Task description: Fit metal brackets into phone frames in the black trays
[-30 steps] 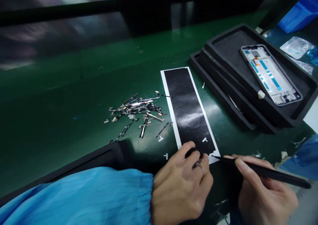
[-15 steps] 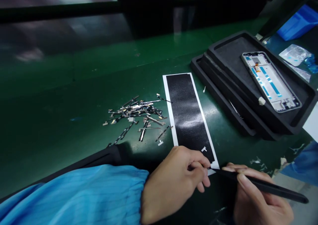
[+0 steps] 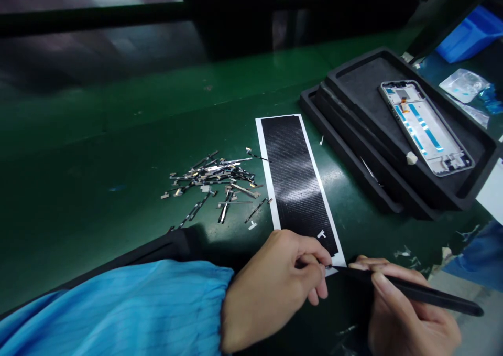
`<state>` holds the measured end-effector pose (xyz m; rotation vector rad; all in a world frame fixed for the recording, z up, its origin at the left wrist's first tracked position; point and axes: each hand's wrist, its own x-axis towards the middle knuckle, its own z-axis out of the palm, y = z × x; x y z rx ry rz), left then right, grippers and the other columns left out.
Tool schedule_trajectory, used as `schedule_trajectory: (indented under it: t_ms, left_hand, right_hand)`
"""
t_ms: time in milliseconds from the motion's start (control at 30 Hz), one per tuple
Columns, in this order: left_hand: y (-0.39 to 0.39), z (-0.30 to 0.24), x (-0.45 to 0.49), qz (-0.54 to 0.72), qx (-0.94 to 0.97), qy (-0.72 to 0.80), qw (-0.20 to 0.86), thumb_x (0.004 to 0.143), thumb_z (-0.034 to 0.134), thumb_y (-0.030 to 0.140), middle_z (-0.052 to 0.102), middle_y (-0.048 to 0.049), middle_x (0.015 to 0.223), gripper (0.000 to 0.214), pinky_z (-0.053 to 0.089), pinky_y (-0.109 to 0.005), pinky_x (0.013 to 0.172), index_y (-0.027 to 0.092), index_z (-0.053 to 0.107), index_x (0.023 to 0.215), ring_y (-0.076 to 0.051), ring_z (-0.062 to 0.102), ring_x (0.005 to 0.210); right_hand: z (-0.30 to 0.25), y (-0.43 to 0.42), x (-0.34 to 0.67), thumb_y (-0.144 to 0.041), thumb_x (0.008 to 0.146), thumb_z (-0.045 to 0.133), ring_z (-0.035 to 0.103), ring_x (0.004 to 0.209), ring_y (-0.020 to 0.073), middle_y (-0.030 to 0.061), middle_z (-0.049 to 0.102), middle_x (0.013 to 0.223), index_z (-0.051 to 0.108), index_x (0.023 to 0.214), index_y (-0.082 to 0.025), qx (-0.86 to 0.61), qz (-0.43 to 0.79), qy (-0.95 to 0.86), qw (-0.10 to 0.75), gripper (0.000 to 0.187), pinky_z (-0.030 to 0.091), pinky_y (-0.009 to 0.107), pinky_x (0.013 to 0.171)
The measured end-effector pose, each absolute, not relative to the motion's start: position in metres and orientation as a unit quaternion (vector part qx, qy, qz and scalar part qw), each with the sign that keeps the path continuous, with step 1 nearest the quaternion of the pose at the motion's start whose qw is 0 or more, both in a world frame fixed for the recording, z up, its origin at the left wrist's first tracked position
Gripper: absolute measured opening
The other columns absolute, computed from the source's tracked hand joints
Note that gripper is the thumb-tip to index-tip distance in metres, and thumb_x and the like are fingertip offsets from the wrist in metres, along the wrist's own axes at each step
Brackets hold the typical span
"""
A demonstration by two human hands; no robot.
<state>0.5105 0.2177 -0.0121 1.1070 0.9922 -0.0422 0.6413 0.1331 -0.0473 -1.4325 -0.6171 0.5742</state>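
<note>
My left hand (image 3: 281, 285) rests over the near end of a white-edged sheet (image 3: 296, 183) covered in fine black strips. Its thumb and forefinger are pinched together on something small and dark that I cannot make out. In my right hand (image 3: 408, 306) is a pair of black tweezers (image 3: 428, 292), held like a pen. The tweezers' tip points left and meets the left fingertips at the sheet's near corner. A small white T-shaped piece (image 3: 321, 234) lies on the black strips, just beyond the left fingers. To the left of the sheet is a loose pile of thin flex cables (image 3: 220, 175).
Stacked black foam trays (image 3: 353, 151) stand at the right, the top one holding a silver phone frame (image 3: 426, 128) with blue strips. Behind them are clear plastic bags (image 3: 463, 86) and a blue bin (image 3: 467, 33). Another white scrap (image 3: 252, 225) lies below the cable pile.
The view has shifted very slightly, so everything appears a little further left. Both hands keep the same pose, with the tweezers' tip still at the left fingertips.
</note>
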Motion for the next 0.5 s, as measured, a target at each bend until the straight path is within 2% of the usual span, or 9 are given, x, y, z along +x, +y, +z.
schedule_trajectory:
  t_ms: [133, 267, 500]
  left_hand:
    - [0.2191, -0.0114, 0.5112, -0.026, 0.508, 0.455, 0.731, 0.078, 0.045, 0.004, 0.065, 0.0002, 0.062, 0.021, 0.042, -0.019, 0.058, 0.01, 0.066, 0.076, -0.011, 0.059, 0.058]
    - [0.221, -0.0114, 0.5113, -0.035, 0.506, 0.457, 0.73, 0.078, 0.045, 0.005, 0.065, 0.0002, 0.062, 0.023, 0.041, -0.019, 0.058, 0.009, 0.067, 0.084, -0.01, 0.058, 0.059]
    - [0.2192, -0.0098, 0.5111, -0.031, 0.505, 0.458, 0.731, 0.079, 0.045, 0.004, 0.064, 0.0011, 0.062, 0.022, 0.041, -0.018, 0.057, 0.01, 0.066, 0.078, -0.01, 0.058, 0.058]
  right_hand:
    - [-0.0465, 0.1321, 0.6417, -0.01, 0.054, 0.067, 0.064, 0.052, 0.02, 0.0062, 0.066, 0.056, 0.069, 0.059, -0.017, -0.644, 0.263, -0.273, 0.665, 0.009, 0.054, 0.028, 0.055]
    - [-0.0455, 0.1314, 0.6411, -0.01, 0.053, 0.067, 0.064, 0.052, 0.0196, 0.0069, 0.065, 0.054, 0.068, 0.057, -0.016, -0.646, 0.264, -0.27, 0.664, 0.007, 0.054, 0.027, 0.055]
    - [-0.049, 0.1312, 0.6423, -0.01, 0.052, 0.068, 0.064, 0.052, 0.0194, 0.0062, 0.065, 0.055, 0.069, 0.058, -0.016, -0.642, 0.257, -0.26, 0.674, 0.009, 0.054, 0.027, 0.056]
